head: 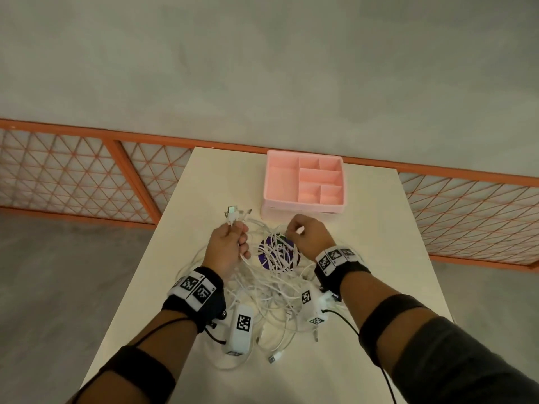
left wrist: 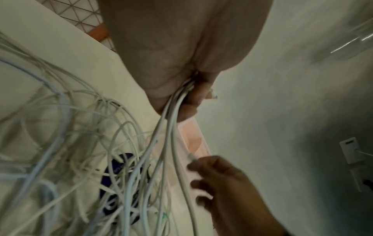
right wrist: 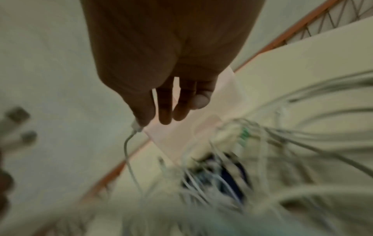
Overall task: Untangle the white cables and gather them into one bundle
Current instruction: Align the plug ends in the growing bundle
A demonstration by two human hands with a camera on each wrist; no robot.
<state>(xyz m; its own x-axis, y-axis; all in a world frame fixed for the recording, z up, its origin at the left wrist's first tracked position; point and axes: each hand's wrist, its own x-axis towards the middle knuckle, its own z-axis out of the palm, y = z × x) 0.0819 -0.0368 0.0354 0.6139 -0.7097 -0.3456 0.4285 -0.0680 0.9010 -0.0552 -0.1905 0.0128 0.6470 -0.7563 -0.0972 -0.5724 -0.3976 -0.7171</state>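
I see one tangled heap of thin white cables (head: 271,284) on one pale cream tabletop (head: 376,228), too knotted for me to count strands, though the loops spread between both forearms and reach the near edge, where one loose USB plug (head: 273,359) lies flat. My left hand (head: 227,249) is curled tight around a gathered bunch of cable ends, with a cluster of connector plugs (head: 234,215) sticking up past the knuckles (at least three, blurry). The left wrist view shows several cords (left wrist: 171,127) running out from that fist down into the heap. My right hand (head: 306,236) pinches one single cable end (right wrist: 135,126) between thumb and forefinger, the other fingers loosely extended; its cord drops toward the pile. One dark purple round object (head: 275,250) sits under the cables between the hands, mostly covered. One pink plastic organiser tray with six compartments (head: 304,182) stands just beyond the hands, apart from the heap. Two black wrist bands carry printed marker tags (head: 195,288), and two white boxy units (head: 240,328) hang below the wrists. One orange mesh fence (head: 73,173) runs behind the table.
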